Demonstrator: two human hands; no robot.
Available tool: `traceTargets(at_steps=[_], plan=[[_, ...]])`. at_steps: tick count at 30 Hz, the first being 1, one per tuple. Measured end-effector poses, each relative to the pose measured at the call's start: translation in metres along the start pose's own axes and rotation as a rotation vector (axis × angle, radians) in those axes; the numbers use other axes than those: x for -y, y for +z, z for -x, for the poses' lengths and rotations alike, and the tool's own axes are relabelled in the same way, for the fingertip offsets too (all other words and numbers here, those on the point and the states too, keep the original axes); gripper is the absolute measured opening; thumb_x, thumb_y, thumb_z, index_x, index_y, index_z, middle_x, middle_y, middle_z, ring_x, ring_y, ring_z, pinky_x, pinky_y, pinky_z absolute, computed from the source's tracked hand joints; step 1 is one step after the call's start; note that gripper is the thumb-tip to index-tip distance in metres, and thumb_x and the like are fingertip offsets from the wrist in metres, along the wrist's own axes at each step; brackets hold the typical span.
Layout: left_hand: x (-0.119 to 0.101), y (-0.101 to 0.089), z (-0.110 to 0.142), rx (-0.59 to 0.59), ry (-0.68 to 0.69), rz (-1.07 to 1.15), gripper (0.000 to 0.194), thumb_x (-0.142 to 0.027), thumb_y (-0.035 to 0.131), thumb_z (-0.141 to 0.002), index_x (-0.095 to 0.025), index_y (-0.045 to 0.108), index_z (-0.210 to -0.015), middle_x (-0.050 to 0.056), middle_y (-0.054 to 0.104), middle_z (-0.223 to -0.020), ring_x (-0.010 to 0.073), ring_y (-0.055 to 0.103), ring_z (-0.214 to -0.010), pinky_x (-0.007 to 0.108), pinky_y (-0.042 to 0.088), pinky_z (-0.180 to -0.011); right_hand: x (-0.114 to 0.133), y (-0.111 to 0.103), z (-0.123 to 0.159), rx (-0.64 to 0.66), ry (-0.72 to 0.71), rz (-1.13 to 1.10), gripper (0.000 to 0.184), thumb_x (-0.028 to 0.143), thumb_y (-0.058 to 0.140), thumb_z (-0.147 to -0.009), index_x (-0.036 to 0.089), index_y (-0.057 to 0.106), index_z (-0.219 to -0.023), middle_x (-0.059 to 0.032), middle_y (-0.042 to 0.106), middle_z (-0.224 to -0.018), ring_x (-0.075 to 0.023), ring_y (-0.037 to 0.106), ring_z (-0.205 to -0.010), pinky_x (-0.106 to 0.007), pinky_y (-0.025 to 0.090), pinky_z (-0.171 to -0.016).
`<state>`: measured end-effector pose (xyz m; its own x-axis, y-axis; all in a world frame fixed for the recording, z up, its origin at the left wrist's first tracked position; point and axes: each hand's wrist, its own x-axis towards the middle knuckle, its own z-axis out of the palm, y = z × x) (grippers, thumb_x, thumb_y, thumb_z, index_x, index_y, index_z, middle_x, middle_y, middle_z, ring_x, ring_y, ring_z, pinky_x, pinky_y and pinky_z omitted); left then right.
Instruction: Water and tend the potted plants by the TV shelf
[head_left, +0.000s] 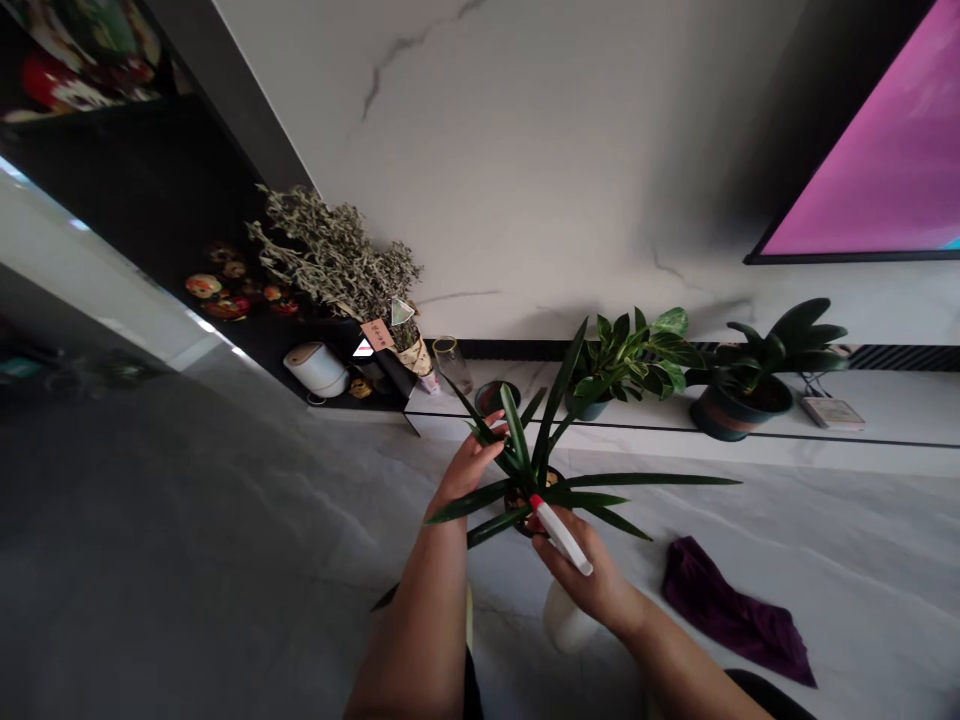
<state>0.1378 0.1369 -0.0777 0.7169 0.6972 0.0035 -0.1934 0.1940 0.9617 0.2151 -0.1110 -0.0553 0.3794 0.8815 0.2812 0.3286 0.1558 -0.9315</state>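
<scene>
A potted plant with long, strap-like green leaves (559, 400) stands in front of me, its dark pot (517, 518) partly hidden by leaves and my right hand. On its left side, my left hand (478, 455) has a leaf between its fingers. My right hand (589, 570) is wrapped round the neck of a white spray bottle (566, 540). The red nozzle of the bottle points into the middle of the plant. Below the hand, the bottle's pale body shows in part.
Along the wall runs a low white ledge (862, 385) with a leafy potted plant (630, 355), another potted plant (739, 405), a glass vase (452, 365) and dried flowers (337, 250). A purple cloth (731, 610) lies on the floor at right. A white canister (316, 370) stands at left.
</scene>
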Motion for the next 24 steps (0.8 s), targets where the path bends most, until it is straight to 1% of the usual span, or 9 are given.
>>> traceTargets(at_steps=[3,5,10,12,14,16,18,22,24], plan=[[-0.003,0.0,-0.002,-0.005,0.006,-0.024,0.062,-0.029,0.089,-0.076,-0.029,0.074,-0.136,0.008,0.08,-0.127,0.0302,0.069,-0.129,0.046,0.043,-0.121,-0.001,0.0,0.001,-0.01,0.003,-0.006,0.023,0.04,0.062,-0.104,0.023,0.073,-0.117,-0.0089,0.08,-0.108,-0.0259,0.077,-0.099,-0.038,0.064,-0.091],[-0.002,0.0,-0.004,-0.074,0.033,-0.017,0.06,-0.028,0.091,-0.073,-0.028,0.076,-0.131,0.007,0.081,-0.121,0.0299,0.07,-0.124,0.046,0.044,-0.119,-0.004,0.001,0.001,0.0,0.014,-0.001,0.023,0.041,0.061,-0.105,0.023,0.073,-0.115,-0.0085,0.08,-0.107,-0.0255,0.077,-0.098,-0.038,0.064,-0.09],[0.006,0.002,-0.01,-0.26,0.105,-0.015,0.038,-0.032,0.092,-0.073,-0.025,0.081,-0.108,0.004,0.082,-0.103,0.03,0.073,-0.116,0.045,0.048,-0.114,-0.008,0.002,0.002,0.008,0.031,-0.004,0.023,0.041,0.059,-0.106,0.024,0.072,-0.115,-0.0081,0.079,-0.108,-0.0246,0.076,-0.099,-0.038,0.062,-0.091],[0.009,0.002,-0.011,-0.32,0.111,-0.054,0.036,-0.034,0.093,-0.074,-0.024,0.082,-0.107,0.003,0.082,-0.095,0.0296,0.075,-0.108,0.045,0.05,-0.109,-0.007,0.002,0.001,0.011,0.03,0.001,0.022,0.042,0.059,-0.106,0.025,0.071,-0.115,-0.0077,0.079,-0.107,-0.0247,0.076,-0.099,-0.038,0.062,-0.091],[0.011,0.001,-0.011,-0.358,0.123,-0.095,0.037,-0.036,0.094,-0.074,-0.023,0.083,-0.108,0.004,0.082,-0.092,0.0285,0.076,-0.101,0.044,0.051,-0.105,-0.005,0.002,0.0,0.014,0.028,0.012,0.022,0.041,0.059,-0.105,0.025,0.071,-0.114,-0.0074,0.078,-0.106,-0.0249,0.076,-0.098,-0.038,0.062,-0.091],[0.01,0.001,-0.009,-0.35,0.131,-0.123,0.033,-0.039,0.093,-0.076,-0.022,0.084,-0.103,0.005,0.082,-0.092,0.0282,0.076,-0.098,0.043,0.052,-0.103,-0.005,0.002,0.0,0.018,0.029,0.015,0.022,0.041,0.059,-0.105,0.025,0.071,-0.115,-0.0075,0.079,-0.107,-0.0251,0.076,-0.098,-0.038,0.062,-0.091],[0.009,0.001,-0.008,-0.312,0.133,-0.142,0.029,-0.044,0.091,-0.079,-0.022,0.085,-0.098,0.007,0.083,-0.094,0.0295,0.076,-0.1,0.044,0.052,-0.104,-0.005,0.001,0.0,0.02,0.03,0.009,0.022,0.04,0.059,-0.105,0.025,0.07,-0.116,-0.008,0.078,-0.108,-0.0254,0.076,-0.1,-0.038,0.063,-0.091],[0.009,0.002,-0.006,-0.224,0.129,-0.082,0.035,-0.055,0.08,-0.088,-0.024,0.084,-0.102,0.011,0.083,-0.106,0.0327,0.076,-0.105,0.047,0.054,-0.105,-0.008,0.002,0.0,0.014,0.008,0.034,0.02,0.037,0.058,-0.106,0.025,0.07,-0.117,-0.0079,0.077,-0.108,-0.0251,0.075,-0.099,-0.039,0.061,-0.092],[0.01,0.001,-0.005,-0.188,0.088,-0.026,0.037,-0.059,0.075,-0.091,-0.023,0.083,-0.099,0.013,0.083,-0.104,0.0349,0.076,-0.109,0.049,0.054,-0.106,-0.009,0.002,0.001,0.017,-0.005,0.053,0.02,0.037,0.058,-0.106,0.025,0.069,-0.117,-0.0074,0.077,-0.107,-0.0246,0.075,-0.098,-0.039,0.061,-0.092]])
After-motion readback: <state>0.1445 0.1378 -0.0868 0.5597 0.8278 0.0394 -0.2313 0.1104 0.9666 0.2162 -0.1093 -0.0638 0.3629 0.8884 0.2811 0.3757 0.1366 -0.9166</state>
